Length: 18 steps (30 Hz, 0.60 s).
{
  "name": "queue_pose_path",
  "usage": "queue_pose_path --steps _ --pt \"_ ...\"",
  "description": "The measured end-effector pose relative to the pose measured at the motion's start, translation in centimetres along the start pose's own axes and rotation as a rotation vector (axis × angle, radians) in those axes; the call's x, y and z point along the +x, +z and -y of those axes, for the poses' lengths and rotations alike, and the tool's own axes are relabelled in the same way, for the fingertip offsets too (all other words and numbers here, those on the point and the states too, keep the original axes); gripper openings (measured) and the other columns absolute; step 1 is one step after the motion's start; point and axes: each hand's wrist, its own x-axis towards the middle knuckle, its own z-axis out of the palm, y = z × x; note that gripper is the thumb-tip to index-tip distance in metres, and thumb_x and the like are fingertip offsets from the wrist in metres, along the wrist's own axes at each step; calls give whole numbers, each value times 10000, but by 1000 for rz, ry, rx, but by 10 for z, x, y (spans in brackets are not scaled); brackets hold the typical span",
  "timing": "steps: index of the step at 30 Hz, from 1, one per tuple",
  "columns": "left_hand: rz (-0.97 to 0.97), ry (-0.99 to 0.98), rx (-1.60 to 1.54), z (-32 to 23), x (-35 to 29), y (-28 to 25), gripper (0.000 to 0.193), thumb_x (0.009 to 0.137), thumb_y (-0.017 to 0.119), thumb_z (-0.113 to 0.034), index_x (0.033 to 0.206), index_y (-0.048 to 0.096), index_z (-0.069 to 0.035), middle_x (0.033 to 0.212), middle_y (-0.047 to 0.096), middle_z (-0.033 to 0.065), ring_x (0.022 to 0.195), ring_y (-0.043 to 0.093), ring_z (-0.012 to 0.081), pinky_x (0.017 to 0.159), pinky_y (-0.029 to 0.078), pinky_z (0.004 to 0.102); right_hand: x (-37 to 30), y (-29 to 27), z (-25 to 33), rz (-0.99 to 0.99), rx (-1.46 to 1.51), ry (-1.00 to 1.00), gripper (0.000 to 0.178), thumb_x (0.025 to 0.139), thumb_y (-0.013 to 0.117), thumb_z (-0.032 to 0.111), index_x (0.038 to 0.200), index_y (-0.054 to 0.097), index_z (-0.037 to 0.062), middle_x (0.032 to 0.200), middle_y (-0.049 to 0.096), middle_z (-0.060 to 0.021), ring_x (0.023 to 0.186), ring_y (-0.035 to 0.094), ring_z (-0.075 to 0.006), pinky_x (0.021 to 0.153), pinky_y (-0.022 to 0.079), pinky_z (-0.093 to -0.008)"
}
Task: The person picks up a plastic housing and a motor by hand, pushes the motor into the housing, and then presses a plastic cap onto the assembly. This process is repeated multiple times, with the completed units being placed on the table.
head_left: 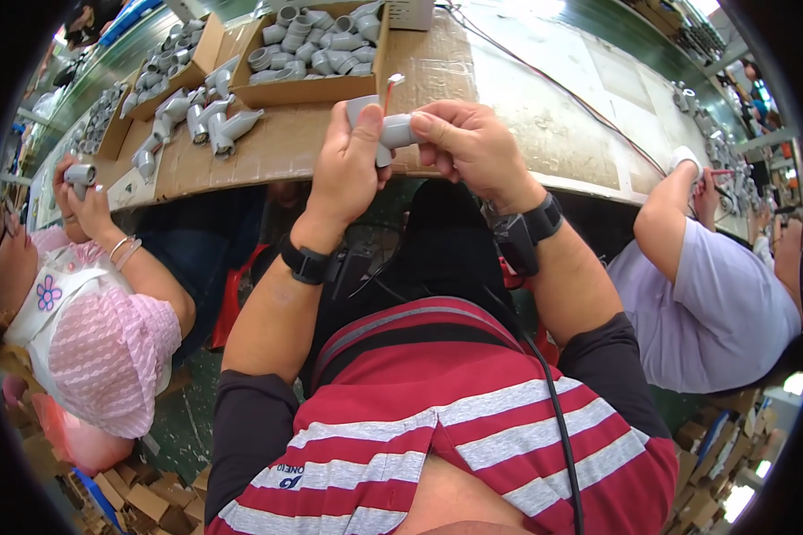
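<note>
Over the near edge of the workbench, my left hand (343,174) is closed around a grey plastic housing (396,132) with a rounded, tube-like end. A thin red wire with a small white connector (396,80) sticks up from beside my left thumb. From the other side, my right hand (480,152) pinches the housing's rounded end between thumb and fingers. Both hands are on the same piece, and my fingers hide part of it. Closest to my left hand on the bench lie several loose grey housings (232,125), some with angled ends.
A cardboard box (317,92) full of grey housings stands behind my hands, with another box (207,46) left of it. A dark red cable (589,94) crosses the white bench top. A person in pink (107,339) sits at left holding a grey part; another in lavender (727,303) at right.
</note>
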Motion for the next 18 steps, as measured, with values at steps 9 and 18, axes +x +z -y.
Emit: queue_pose_path --steps 9,18 --pt "-2 136 229 60 35 -9 281 1095 479 -249 1239 629 -61 1033 585 75 812 613 178 650 535 342 13 -31 -22 -85 -19 -123 269 998 651 252 965 711 -8 741 659 -57 667 652 -117 574 548 -286" --pt "-90 -195 -66 25 26 102 314 1114 429 -397 1138 532 -101 699 525 -1 487 460 68 406 339 219 -23 -95 -28 -95 -81 -315 276 1001 656 244 1009 714 -26 756 701 -79 628 653 -149 590 542 -314"
